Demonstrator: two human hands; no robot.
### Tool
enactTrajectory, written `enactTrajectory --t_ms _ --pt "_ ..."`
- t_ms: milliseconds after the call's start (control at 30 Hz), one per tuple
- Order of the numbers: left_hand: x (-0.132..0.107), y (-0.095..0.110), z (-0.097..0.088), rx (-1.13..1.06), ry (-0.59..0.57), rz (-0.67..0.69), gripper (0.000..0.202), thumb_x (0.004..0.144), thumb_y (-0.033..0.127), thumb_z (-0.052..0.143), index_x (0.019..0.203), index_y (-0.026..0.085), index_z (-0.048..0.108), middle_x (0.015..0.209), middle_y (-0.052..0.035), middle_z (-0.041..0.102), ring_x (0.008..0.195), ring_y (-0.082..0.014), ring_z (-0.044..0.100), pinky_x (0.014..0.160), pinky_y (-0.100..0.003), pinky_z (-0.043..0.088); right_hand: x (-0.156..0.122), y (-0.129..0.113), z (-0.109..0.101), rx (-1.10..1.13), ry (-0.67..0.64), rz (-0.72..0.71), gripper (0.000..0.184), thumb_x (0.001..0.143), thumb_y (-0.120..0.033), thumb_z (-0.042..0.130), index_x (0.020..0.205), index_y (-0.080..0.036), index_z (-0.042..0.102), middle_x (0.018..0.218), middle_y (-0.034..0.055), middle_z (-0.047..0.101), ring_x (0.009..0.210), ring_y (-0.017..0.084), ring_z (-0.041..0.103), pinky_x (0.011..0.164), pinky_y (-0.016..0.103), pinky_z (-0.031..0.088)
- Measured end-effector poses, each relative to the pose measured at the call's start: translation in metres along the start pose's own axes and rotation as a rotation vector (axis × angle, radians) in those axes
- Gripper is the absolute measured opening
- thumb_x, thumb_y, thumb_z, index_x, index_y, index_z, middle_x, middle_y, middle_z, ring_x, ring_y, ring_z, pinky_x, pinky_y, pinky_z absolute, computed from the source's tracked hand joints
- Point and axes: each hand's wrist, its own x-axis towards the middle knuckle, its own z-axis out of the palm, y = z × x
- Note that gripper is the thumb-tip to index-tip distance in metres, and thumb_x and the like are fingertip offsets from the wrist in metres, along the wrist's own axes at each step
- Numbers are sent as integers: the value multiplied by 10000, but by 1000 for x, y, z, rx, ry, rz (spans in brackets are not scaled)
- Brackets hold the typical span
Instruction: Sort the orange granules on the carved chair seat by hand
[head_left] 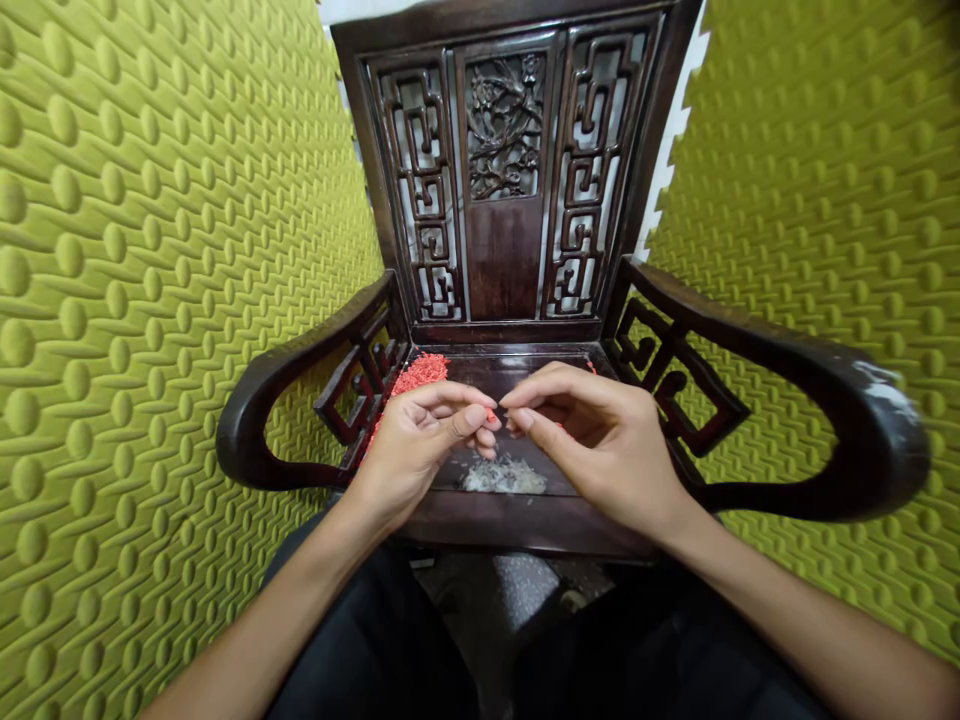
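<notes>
My left hand point(424, 440) and my right hand point(592, 435) meet fingertip to fingertip over the seat of a dark carved wooden armchair point(504, 260). Both hands are pinched shut. A tiny red piece point(491, 414) shows between the left thumb and fingers, right where the two pinches touch. Below the hands a small pile of pale whitish bits point(504, 477) lies near the seat's front edge. A heap of small red pieces point(420, 373) lies on the seat at the back left, beside the left armrest.
Curved armrests point(787, 370) flank the seat on both sides. Green bumpy padded panels point(150, 300) close in left and right. My dark-trousered knees point(390, 650) sit just in front of the chair, with speckled floor between them.
</notes>
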Motion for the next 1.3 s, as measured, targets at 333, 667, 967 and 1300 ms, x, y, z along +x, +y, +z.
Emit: enactTrajectory --t_ms 333,667,967,1300 --pt "-2 1 3 -56 -3 -74 125 827 209 849 873 116 779 774 -32 761 655 -86 695 636 -178 616 -3 0 0 -94 41 -49 126 901 -104 720 988 -190 752 939 31 760 840 146 713 750 255 592" --pt "-1 1 3 -1 -10 -73 166 814 253 863 832 117 768 731 -32 754 627 -93 691 631 -176 593 -4 0 -1 -186 24 -124 174 892 -70 704 1004 -199 740 945 23 759 841 152 707 755 276 574" --pt "-1 -1 -1 78 -28 -63 166 815 268 860 850 132 772 732 -29 753 615 -101 678 637 -197 564 -4 1 -2 -287 -7 -220 196 909 -60 668 1024 -205 732 944 30 759 860 172 705 785 315 569" --pt "-2 2 1 21 -22 -96 211 824 300 853 808 114 754 729 -38 726 620 -99 663 633 -194 548 -3 4 -3 -268 -21 -164 78 942 -165 707 988 -215 746 931 37 780 845 181 723 763 322 579"
